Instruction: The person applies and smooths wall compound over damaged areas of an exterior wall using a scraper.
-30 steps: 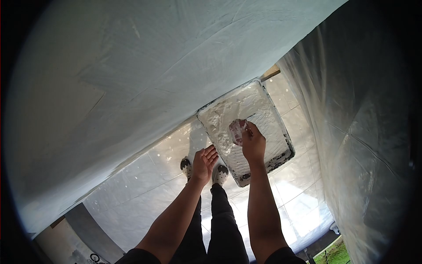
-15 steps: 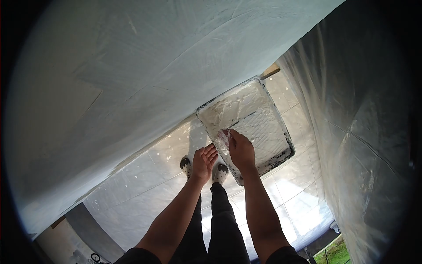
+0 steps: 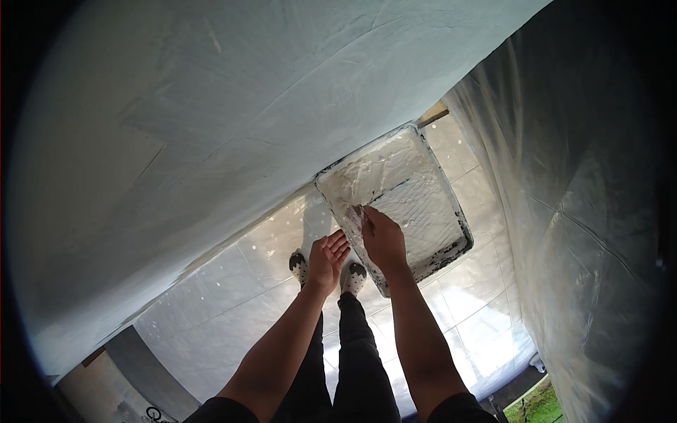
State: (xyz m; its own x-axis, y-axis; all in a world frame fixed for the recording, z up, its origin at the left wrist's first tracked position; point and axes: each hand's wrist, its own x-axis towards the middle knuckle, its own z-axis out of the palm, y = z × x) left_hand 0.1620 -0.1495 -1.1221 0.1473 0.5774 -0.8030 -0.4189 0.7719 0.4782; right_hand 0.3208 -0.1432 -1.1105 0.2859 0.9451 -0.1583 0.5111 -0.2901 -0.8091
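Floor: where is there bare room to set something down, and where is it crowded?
Free: the floor between wall and shoes, and the strip between tray and sheet. Crowded: the tray's near corner, under right hand and left hand.

Right hand [image 3: 384, 241] covers most of a small object [image 3: 355, 213] at its fingertips, kind unclear. Wrist hides near-left rim of paint tray [image 3: 467, 240]. Left hand [image 3: 328, 259] and right forearm cover parts of both shoes [image 3: 299, 264]. Wood piece [image 3: 434, 113] at tray's far corner mostly under plastic sheet [image 3: 564, 211]. Lettering [image 3: 159, 414] cut off at bottom edge.
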